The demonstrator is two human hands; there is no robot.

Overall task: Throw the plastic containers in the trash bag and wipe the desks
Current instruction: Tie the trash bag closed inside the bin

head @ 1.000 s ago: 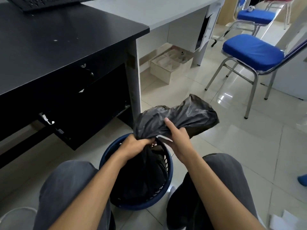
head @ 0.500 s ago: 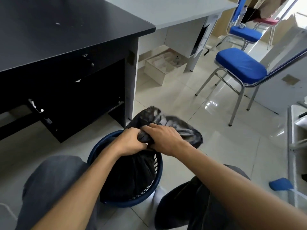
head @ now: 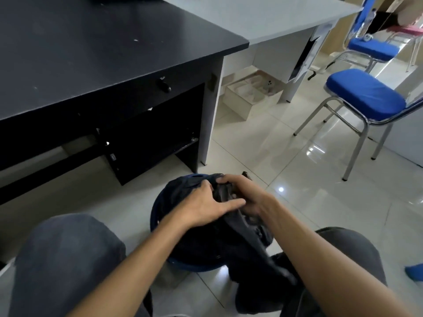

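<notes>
A black trash bag (head: 206,243) sits in a round blue basket (head: 156,217) on the floor between my knees. Both hands are on the bag's gathered top. My left hand (head: 206,205) grips the bunched plastic, thumb stretched to the right. My right hand (head: 248,195) curls round the twisted neck just beside it, touching the left hand. A loose fold of the bag hangs over the basket's right side towards my right knee. The black desk (head: 91,53) stands to the left and the grey desk (head: 274,17) behind it. No plastic containers show.
An open box (head: 247,97) lies on the floor under the grey desk. Two blue-seated metal chairs (head: 364,94) stand on the glossy tiles at the right. A blue object (head: 414,272) pokes in at the lower right edge. My knees flank the basket.
The puffed-up top of the bag has been pressed down and gathered tight over the basket. My right hand moved from under the bulge onto the neck, next to the left hand.
</notes>
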